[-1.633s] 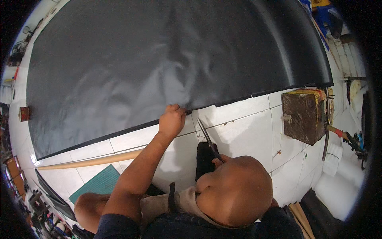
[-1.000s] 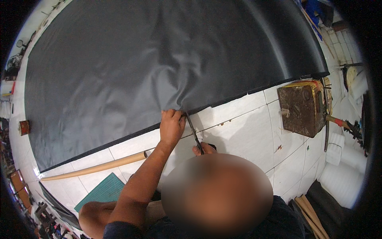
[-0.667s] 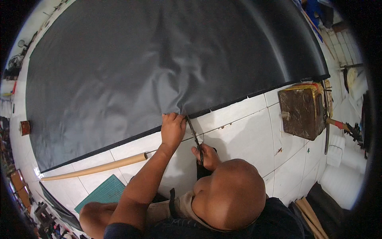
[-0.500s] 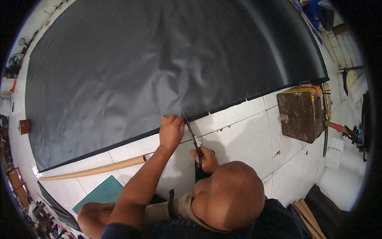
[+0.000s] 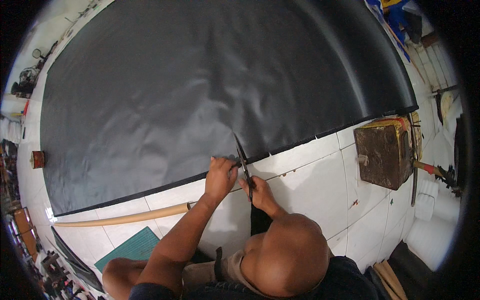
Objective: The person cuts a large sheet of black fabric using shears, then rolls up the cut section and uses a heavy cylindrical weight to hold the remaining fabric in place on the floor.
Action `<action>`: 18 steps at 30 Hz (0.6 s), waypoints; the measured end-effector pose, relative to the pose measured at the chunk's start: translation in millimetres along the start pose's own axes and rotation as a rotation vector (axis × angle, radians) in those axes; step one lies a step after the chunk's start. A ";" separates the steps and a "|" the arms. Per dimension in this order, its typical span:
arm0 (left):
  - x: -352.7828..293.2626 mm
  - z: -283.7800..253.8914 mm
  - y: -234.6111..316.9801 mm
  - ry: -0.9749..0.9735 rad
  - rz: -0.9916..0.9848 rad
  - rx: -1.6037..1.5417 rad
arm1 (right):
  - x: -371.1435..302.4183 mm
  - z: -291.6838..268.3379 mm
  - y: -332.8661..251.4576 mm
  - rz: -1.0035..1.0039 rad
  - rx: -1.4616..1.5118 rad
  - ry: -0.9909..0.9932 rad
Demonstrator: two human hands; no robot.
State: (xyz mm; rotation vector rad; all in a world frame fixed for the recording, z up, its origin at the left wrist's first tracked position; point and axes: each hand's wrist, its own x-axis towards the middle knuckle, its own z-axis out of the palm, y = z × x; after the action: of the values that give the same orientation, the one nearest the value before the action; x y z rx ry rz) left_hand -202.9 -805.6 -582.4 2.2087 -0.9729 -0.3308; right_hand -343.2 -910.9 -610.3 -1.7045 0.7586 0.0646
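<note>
A wide sheet of black leather-like material (image 5: 150, 110) covers the floor ahead of me, wrinkled near its middle. My left hand (image 5: 220, 179) is closed on its near edge, with the fingertips on top; the thumb's exact grip is partly hidden. Just right of it, my right hand (image 5: 262, 193) holds a long pair of dark scissors (image 5: 243, 161) by the handles. The blades point away from me and reach over the sheet's edge. Small notches show along that edge to the right of the scissors.
Below the sheet's edge lie a brown cardboard tube (image 5: 130, 217) and a green cutting mat (image 5: 131, 248) on white floor tiles (image 5: 295, 190). A worn brown box (image 5: 379, 156) stands at the right, a small tin (image 5: 37, 159) at the far left. White rolls (image 5: 432, 235) sit lower right.
My right hand and the scissors have moved forward, the blades now further in over the sheet's edge. My left hand stays at the edge. The whole view has shifted slightly.
</note>
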 end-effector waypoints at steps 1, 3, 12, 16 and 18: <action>-1.5 -1.8 3.3 0.009 0.021 0.021 | -1.5 -2.8 -2.0 -0.031 -0.023 0.014; -6.0 -2.9 3.4 0.009 0.061 0.065 | -5.4 -6.4 -8.6 0.041 -0.049 -0.033; -3.9 -0.4 -7.3 0.015 0.091 0.092 | -23.8 -32.3 -32.6 0.322 0.312 -0.287; -0.9 -3.9 -6.4 0.030 -0.047 -0.041 | -33.1 -52.1 -28.7 0.333 0.160 -0.314; 2.1 -9.0 -3.4 0.028 -0.111 -0.118 | -40.9 -55.5 -30.8 0.356 0.195 -0.288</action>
State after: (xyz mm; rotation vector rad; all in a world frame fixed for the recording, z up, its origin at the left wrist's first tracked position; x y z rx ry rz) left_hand -195.3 -801.0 -578.1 2.1586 -0.7971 -0.3970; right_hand -378.8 -939.7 -550.2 -1.3250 0.8133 0.4577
